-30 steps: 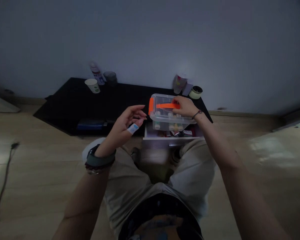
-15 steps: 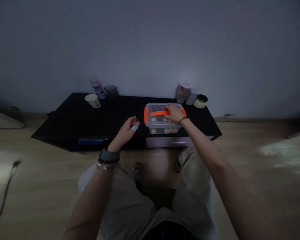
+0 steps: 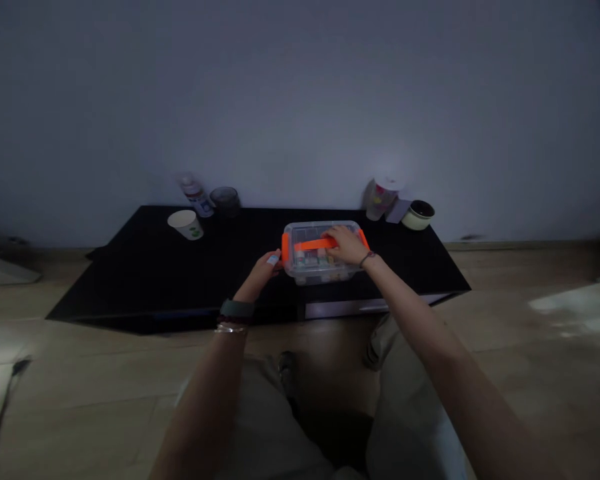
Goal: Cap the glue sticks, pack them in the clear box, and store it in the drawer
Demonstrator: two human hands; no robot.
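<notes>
A clear plastic box (image 3: pixel 310 272) with an orange handle (image 3: pixel 310 245) and orange side clips is on the black table (image 3: pixel 220 280), near its front edge. Small items show through its lid. My right hand (image 3: pixel 345 245) has its fingers closed round the right part of the handle. At the box's left side is my left hand (image 3: pixel 264 272), its thumb by the left orange clip (image 3: pixel 285 251); its other fingers are mostly hidden under or behind the thumb.
On the left stand a paper cup (image 3: pixel 186 225), a spray bottle (image 3: pixel 199 199) and a dark glass bowl (image 3: pixel 225 201). A clear cup with a white lid (image 3: pixel 381 198), a grey box (image 3: pixel 398 211) and a cream pot (image 3: pixel 419 215) stand at the back right, against the wall.
My left hand has moved right, up to the box's left clip. My right hand stays at the handle. The view has shifted, and the box appears farther from the table's front edge.
</notes>
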